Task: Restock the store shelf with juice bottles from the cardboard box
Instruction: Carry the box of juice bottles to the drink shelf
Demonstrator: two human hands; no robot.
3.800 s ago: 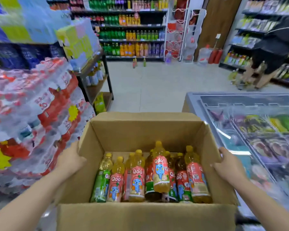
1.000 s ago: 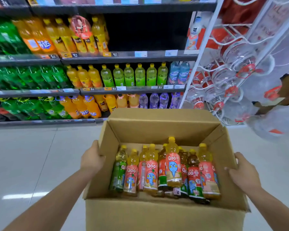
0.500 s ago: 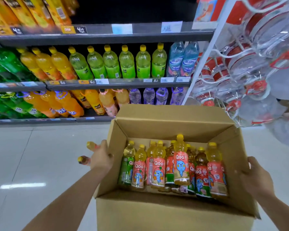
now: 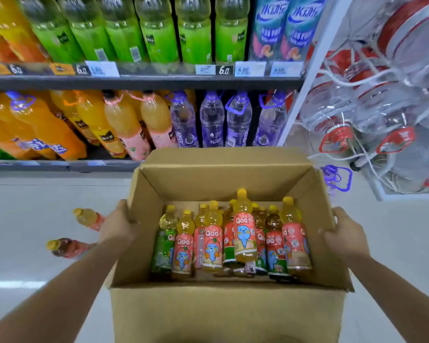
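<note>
Cardboard box (image 4: 223, 315) of juice bottles (image 4: 230, 241) held up before the store shelf (image 4: 144, 81)

Left hand (image 4: 119, 226) and right hand (image 4: 344, 233) each grip a side wall, fingers curled over the rim; the load is likely heavy and the card soft — better supported from underneath; the bottles look smooth, best taken round the body.

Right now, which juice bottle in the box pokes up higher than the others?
The middle bottle with the blue cartoon character on its label; its yellow cap rises clear above its neighbours' caps in the cardboard box.
</note>
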